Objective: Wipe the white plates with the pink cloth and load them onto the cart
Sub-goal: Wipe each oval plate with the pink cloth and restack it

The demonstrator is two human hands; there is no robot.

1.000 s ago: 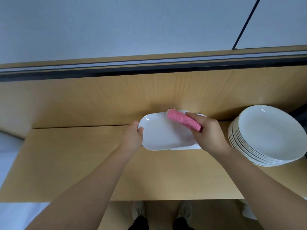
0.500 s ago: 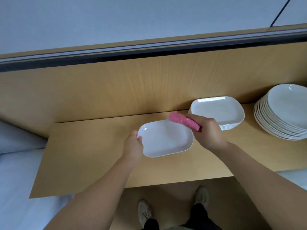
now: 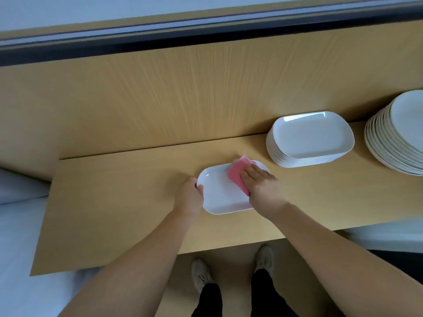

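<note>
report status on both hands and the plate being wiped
Left hand grips plate at its left edge. Right hand presses pink cloth flat on plate. Rectangular stack and round stack sit apart to the right, nothing in the way.

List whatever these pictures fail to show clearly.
- Head view: round plate stack is cut off by the right edge.
- Pink cloth is blurred and partly covered by the right hand.
- Held plate: right end hidden under that hand; left hand covers its left rim.
- Cart: out of view.
</note>
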